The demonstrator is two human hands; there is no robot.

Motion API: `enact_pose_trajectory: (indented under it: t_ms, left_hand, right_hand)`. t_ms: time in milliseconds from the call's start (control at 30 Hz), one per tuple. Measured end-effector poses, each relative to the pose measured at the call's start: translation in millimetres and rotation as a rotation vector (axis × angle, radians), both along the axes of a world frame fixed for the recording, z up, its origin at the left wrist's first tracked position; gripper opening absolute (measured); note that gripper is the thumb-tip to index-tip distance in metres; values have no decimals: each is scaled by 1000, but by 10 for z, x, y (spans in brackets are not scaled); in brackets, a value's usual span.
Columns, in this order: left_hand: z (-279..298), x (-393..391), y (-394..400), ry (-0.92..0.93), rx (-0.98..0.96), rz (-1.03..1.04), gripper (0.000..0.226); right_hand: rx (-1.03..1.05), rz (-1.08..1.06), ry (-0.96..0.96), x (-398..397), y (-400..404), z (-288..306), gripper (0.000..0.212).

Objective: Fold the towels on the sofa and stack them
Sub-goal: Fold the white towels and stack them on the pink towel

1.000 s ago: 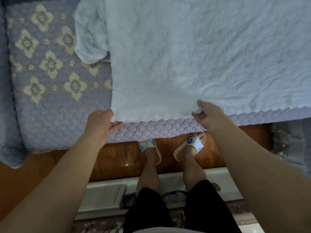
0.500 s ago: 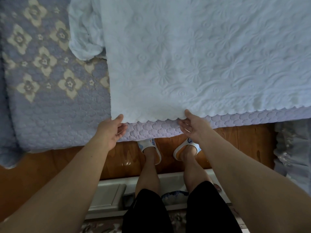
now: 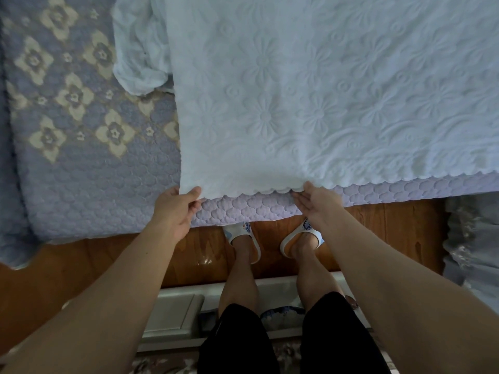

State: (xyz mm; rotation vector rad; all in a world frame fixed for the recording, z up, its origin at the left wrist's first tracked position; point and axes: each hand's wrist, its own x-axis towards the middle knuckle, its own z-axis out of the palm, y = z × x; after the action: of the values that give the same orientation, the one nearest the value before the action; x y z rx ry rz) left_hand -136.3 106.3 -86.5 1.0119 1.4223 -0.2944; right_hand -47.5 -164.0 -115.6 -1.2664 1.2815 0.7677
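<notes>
Two hands at the near edge of a white embossed towel (image 3: 310, 103) spread on the sofa (image 3: 89, 190).
Left hand (image 3: 172, 209) pinches the towel's near-left corner; right hand (image 3: 317, 202) meets the scalloped hem, fingers (image 3: 299, 199) straight and seemingly slipped under it. Crumpled sheer cloth (image 3: 137, 49) lies tucked beside the towel's left edge; slippered feet (image 3: 272, 238) stand on wooden floor (image 3: 48, 287) below.

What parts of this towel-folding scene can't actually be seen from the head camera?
- White towel: its far and right edges run out of the frame.
- Crumpled cloth: partly under the towel, so its size is unknown.
- Right hand: fingertips tucked under the scalloped hem.
- Left hand: thumb on the corner; fingers beneath are hidden.
</notes>
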Motion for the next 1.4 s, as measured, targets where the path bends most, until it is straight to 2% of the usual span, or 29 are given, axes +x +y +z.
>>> enact_pose_trajectory:
  t_ms: [167,233,400,500,633,733,933,1067,1233,1400]
  left_hand:
    - [-30,-71,-69,-71,-50,52,31]
    - [-54,-97,-118,-62,-67,94,30]
    - [-120,-132,-194,-36,-31,31,43]
    - [-127,-123,-214,-12,-12,89,33]
    - [-131,-114,-218,-18,17,124,28]
    - [-135,-120,-201,-12,41,122,24]
    - [-126,-116,-155,-57,-26,85,32]
    - [-99,-133,-161,-79,-12,62,28]
    - [-143,-146,-112,-51,40,142,33]
    - [-150,-144,-77,-88,-7,82,31]
  right_hand:
    - [-131,87,68,-143,218,87,23]
    - [-123,102,52,-217,377,106,18]
    - [-132,-21,49,-219,511,56,12]
    - [-101,-19,56,-179,510,68,19]
    - [-139,21,78,-156,508,75,11]
    - [-181,89,93,-147,470,43,18]
    - [-77,57,20,-202,460,102,17]
    - [-59,39,9,-189,483,79,16]
    - [-79,59,12,-195,424,34,10]
    - [-94,51,-1,-209,365,-16,13]
